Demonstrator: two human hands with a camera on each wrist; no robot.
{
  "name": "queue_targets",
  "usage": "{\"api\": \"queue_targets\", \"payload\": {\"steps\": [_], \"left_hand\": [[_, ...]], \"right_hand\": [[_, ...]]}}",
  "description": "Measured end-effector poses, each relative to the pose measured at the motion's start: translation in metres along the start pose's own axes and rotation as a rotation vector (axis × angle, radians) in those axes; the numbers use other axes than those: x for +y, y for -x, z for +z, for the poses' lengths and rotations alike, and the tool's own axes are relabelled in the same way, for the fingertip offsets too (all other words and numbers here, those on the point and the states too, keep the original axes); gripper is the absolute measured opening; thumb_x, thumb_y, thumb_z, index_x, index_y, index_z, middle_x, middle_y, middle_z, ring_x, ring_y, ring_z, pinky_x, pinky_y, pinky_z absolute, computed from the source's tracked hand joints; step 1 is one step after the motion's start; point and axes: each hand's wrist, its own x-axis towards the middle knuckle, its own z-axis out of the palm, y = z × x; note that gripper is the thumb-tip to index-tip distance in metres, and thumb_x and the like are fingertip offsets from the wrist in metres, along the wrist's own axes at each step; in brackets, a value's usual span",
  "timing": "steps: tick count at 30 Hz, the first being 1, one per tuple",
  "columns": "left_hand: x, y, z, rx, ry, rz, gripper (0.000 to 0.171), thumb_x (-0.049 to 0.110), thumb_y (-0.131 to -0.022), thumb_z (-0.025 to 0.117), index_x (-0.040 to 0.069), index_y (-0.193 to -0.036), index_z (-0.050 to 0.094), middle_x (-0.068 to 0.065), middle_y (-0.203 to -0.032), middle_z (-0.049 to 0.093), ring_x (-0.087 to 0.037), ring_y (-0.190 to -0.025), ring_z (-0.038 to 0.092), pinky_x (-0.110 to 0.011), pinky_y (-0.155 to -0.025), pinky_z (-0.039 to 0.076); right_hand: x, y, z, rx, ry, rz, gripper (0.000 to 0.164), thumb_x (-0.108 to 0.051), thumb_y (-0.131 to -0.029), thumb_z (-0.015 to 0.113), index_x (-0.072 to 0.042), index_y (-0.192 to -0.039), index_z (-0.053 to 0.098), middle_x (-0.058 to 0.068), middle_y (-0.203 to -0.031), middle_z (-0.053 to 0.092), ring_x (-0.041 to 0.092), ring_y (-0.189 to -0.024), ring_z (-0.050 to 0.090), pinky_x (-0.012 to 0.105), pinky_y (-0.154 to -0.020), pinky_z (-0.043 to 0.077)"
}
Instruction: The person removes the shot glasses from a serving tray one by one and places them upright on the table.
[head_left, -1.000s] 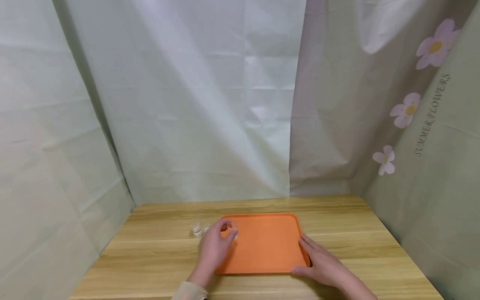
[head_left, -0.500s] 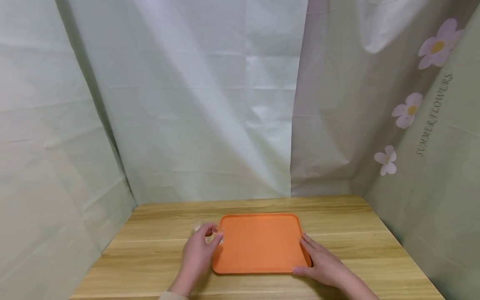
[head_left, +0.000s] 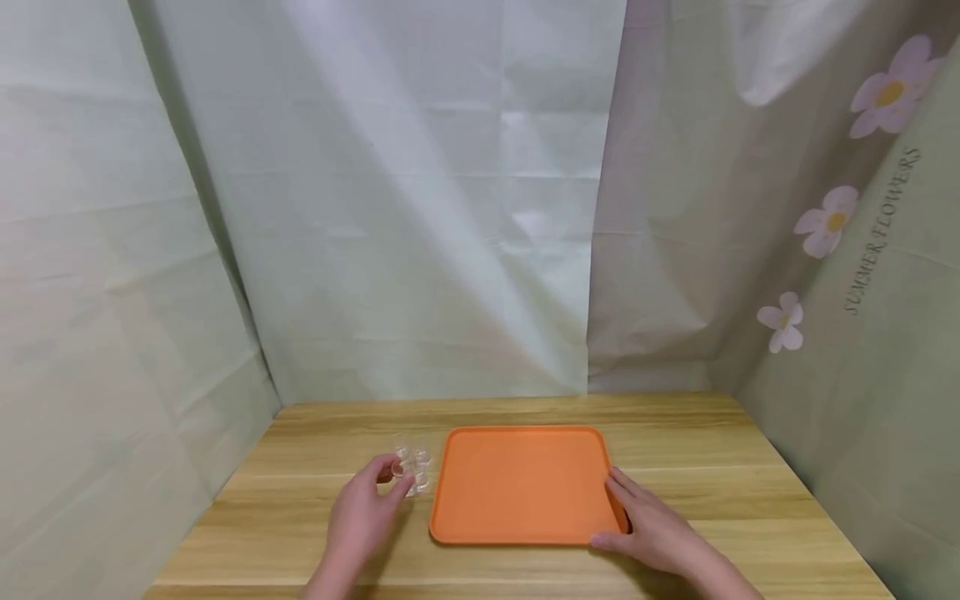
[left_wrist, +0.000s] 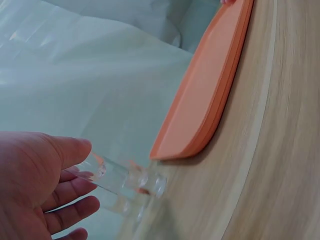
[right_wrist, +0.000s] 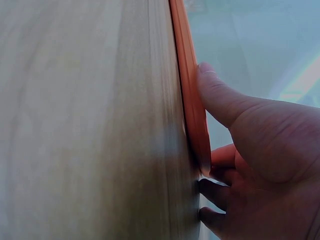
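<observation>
My left hand [head_left: 363, 508] pinches a small clear shot glass [left_wrist: 107, 174] between thumb and fingers, left of the orange tray [head_left: 525, 483]. Several more clear shot glasses [head_left: 422, 456] stand close together on the table right by its fingertips, partly overlapping one another. At the tray's near right corner, my right hand [head_left: 654, 527] holds the rim, thumb on the front edge and fingers along the right side. In the right wrist view that thumb [right_wrist: 220, 95] presses the tray's edge [right_wrist: 192, 100]. Nothing lies on the tray, which rests flat.
The wood-grain table [head_left: 720, 483] reaches back to a pale green curtain [head_left: 435, 250]. More curtain hangs on the left [head_left: 112, 292] and right sides, the right one printed with white flowers [head_left: 827, 221] and lettering.
My left hand has moved left with the shot glass, from over the tray's left edge to beside the other glasses. My right hand keeps its hold on the tray; the view shifts slightly.
</observation>
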Motion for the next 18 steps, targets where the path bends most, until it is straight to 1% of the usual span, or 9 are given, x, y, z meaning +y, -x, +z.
{"api": "queue_targets", "payload": {"steps": [5, 9, 18], "left_hand": [[-0.010, 0.001, -0.010, -0.013, -0.021, -0.042, 0.035, 0.026, -0.103, 0.082, 0.005, -0.130, 0.073, -0.017, -0.121, 0.079, -0.040, -0.116, 0.073, -0.066, -0.100, 0.054], [-0.019, 0.000, -0.013, -0.019, -0.027, -0.072, 0.039, 0.025, -0.103, 0.081, 0.001, -0.133, 0.071, -0.020, -0.124, 0.078, -0.042, -0.118, 0.073, -0.068, -0.101, 0.053], [-0.039, -0.011, -0.007, 0.004, -0.035, -0.032, 0.038, 0.020, -0.102, 0.081, -0.003, -0.131, 0.071, -0.023, -0.120, 0.078, -0.043, -0.113, 0.074, -0.067, -0.100, 0.054]], "right_hand": [[-0.001, 0.000, 0.000, -0.003, -0.006, -0.003, 0.106, -0.059, -0.092, 0.085, 0.008, -0.164, 0.044, 0.028, -0.174, 0.034, 0.053, -0.155, 0.039, 0.071, -0.120, 0.038], [-0.001, -0.001, -0.001, -0.009, -0.006, -0.002, 0.106, -0.059, -0.093, 0.085, 0.008, -0.164, 0.043, 0.029, -0.174, 0.034, 0.054, -0.155, 0.038, 0.072, -0.119, 0.038], [-0.002, 0.000, -0.001, -0.009, -0.010, -0.003, 0.105, -0.058, -0.093, 0.085, 0.008, -0.164, 0.043, 0.029, -0.174, 0.034, 0.054, -0.155, 0.038, 0.072, -0.120, 0.038]]}}
